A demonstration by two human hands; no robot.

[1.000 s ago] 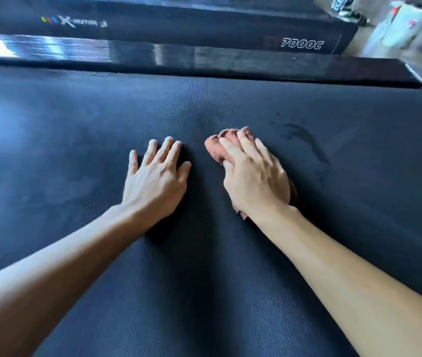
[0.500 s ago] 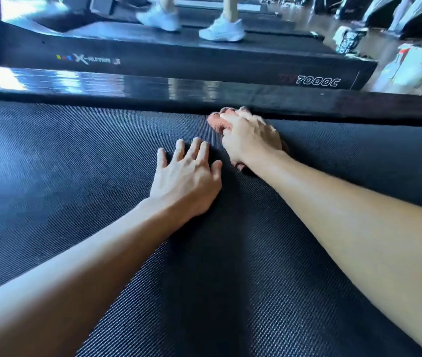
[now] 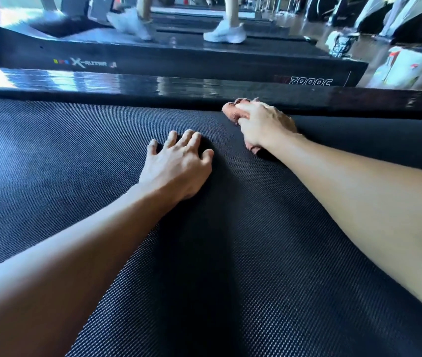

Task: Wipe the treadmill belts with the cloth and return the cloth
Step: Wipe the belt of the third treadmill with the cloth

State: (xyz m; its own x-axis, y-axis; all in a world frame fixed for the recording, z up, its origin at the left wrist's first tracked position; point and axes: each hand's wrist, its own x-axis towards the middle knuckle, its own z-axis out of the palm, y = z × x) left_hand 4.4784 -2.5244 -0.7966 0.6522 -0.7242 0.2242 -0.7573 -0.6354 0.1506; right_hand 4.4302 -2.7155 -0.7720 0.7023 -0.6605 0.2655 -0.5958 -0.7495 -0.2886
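My right hand (image 3: 264, 124) presses the reddish cloth (image 3: 233, 112) bunched under curled fingers at the belt's (image 3: 76, 150) far edge | my left hand (image 3: 176, 166) lies spread, empty, beside it

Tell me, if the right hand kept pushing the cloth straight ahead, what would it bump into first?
Probably the glossy black side rail edging the belt. The right hand has the cloth almost against it already, though the remaining gap is hard to judge.

The right hand (image 3: 264, 124) hides most of the cloth (image 3: 233, 110); background shoes (image 3: 226, 33) blurred
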